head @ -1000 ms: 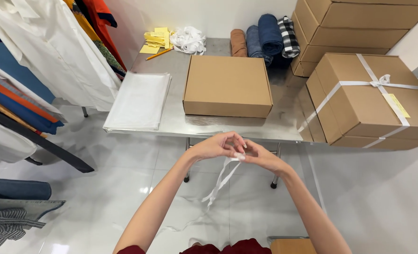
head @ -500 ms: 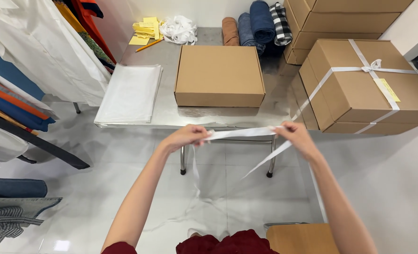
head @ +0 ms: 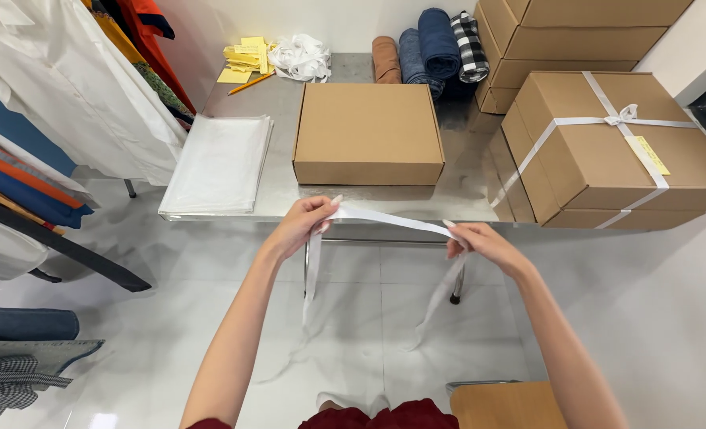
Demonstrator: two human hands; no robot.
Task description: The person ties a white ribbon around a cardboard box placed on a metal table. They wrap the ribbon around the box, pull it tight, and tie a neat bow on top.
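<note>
1. Head view: the left hand (head: 301, 226) pinches one part of a white ribbon (head: 388, 220) between thumb and fingers, just near the table's (head: 464, 191) near edge.
2. The right hand (head: 480, 242) grips the same ribbon further right, fingers closed around it.
3. The ribbon runs taut between the two hands, sloping slightly down to the right; a loose tail hangs from each hand toward the floor (head: 154, 334).
4. Just beyond the hands, on the table, lies a flat brown box (head: 367, 131), lid closed, contents hidden, no ribbon on it.
5. Left of the box lies a stack of white sheets (head: 219, 163), reaching the table's near left corner.
6. At the far left of the table lie yellow notes (head: 245, 57), a pencil (head: 249, 84) and a heap of white ribbon (head: 301, 57).
7. At the far edge, rolled cloths (head: 428, 44) lie side by side: brown, blue, dark blue and checked.
8. On the right stands a tied box (head: 607, 151), closed, crossed with white ribbon in a bow, a yellow tag under the ribbon; what it holds cannot be told.
9. Behind it more closed boxes (head: 583, 32) are stacked.
10. At the left hang clothes (head: 59, 103), white, blue, orange and red.
11. A wooden seat (head: 508, 405) shows at the near edge, right of a dark red garment.
</note>
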